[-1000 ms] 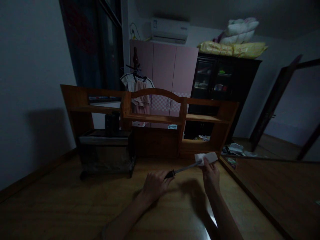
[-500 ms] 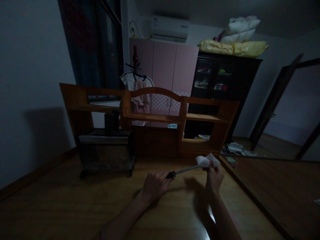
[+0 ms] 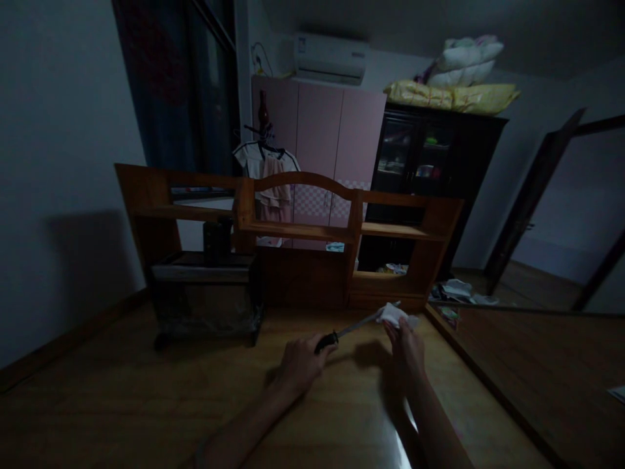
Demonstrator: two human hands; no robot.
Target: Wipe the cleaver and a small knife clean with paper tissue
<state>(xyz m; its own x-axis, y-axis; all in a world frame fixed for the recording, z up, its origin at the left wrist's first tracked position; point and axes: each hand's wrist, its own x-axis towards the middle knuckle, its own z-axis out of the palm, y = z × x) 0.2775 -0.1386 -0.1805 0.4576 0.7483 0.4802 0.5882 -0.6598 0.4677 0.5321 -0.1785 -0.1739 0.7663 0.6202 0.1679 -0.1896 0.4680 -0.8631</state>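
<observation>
My left hand (image 3: 299,363) is closed round the black handle of a knife (image 3: 349,329), whose slim blade slants up to the right over the wooden desk (image 3: 146,397). My right hand (image 3: 405,344) pinches a crumpled white tissue (image 3: 394,314) against the far part of the blade. The blade's tip pokes out just past the tissue. Both forearms reach in from the bottom of the head view.
A wooden shelf unit (image 3: 293,228) stands along the desk's far edge. A dark glass tank (image 3: 208,293) sits at the left. Behind are a pink wardrobe (image 3: 322,137), a black cabinet (image 3: 430,169) topped with bedding, and an open door (image 3: 532,202) at right.
The tissue in my right hand has slid along the blade, first to the tip and now slightly back, so the tip shows. Both hands have shifted a little left and up.
</observation>
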